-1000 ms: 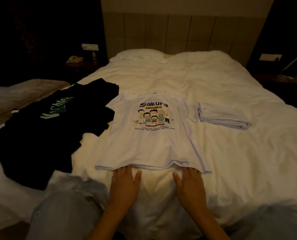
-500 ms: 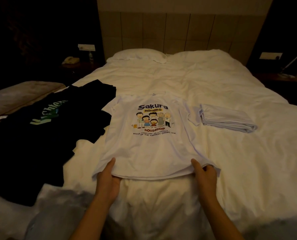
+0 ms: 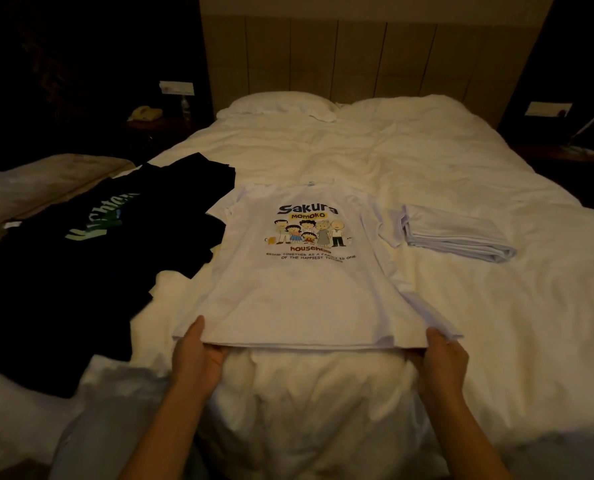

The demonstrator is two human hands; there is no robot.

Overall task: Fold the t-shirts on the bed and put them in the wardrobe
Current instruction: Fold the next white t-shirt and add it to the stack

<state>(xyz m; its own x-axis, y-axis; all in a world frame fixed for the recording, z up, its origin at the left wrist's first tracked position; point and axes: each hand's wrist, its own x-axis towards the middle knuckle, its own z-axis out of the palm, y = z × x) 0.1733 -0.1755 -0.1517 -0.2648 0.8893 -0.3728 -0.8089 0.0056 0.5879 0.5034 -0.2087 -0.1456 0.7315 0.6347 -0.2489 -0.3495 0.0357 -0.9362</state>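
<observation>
At centre frame the white printed t-shirt [image 3: 299, 282] lies face-up on the bed [image 3: 427, 174], its near hem corners pinched thumb-on-top by the left hand [image 3: 195, 358] and right hand [image 3: 444, 362], likely to lift and fold it.

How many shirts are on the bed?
3. A white cartoon shirt lies in the middle, its hem held by both hands. A black shirt lies to its left, a folded white one to its right. More could be hidden.
</observation>
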